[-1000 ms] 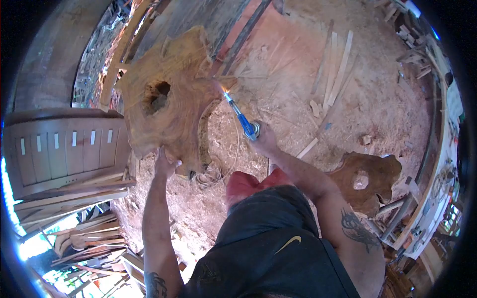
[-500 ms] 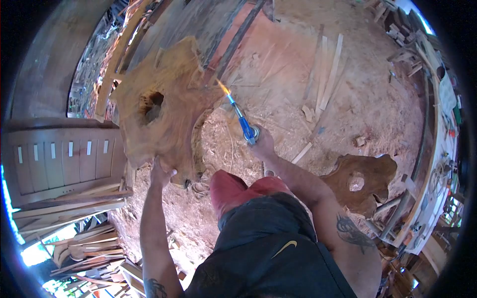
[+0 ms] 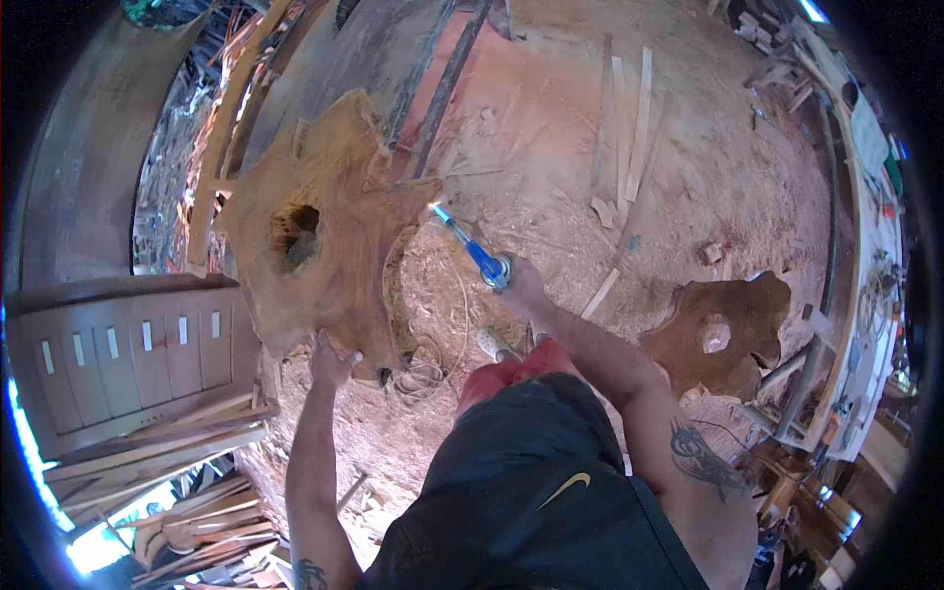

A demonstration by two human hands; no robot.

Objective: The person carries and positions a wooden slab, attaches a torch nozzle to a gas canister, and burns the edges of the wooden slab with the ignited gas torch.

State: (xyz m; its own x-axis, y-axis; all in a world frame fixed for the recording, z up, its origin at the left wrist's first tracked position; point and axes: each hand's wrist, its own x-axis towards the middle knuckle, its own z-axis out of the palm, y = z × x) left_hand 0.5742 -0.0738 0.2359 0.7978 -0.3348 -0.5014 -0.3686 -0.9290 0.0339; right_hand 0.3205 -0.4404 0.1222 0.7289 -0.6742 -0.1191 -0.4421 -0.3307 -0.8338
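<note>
My right hand point(image 3: 523, 284) is closed around a blue gas blowtorch point(image 3: 482, 260), whose metal nozzle points up and left. Its bright tip is at the right-hand point of a large, irregular wood slab point(image 3: 349, 231). The slab has brown grain, wavy edges and a dark, ragged hole left of its middle. At the lower edge of the slab, my left hand point(image 3: 335, 364) grips the wood, its thumb apart from its fingers. What supports the slab underneath is hidden.
A smaller, darker wood slab point(image 3: 723, 329) with a hole lies at the right. Thin wood strips point(image 3: 634, 128) lie on the dusty ground ahead. A coiled cord point(image 3: 421, 379) is near my feet. A panelled door point(image 3: 128, 359) and stacked scrap wood point(image 3: 202, 526) are on the left.
The torch tip has moved down and left onto the slab's point; its long orange flame now shows only as a small bright spot. My left hand stays on the slab edge.
</note>
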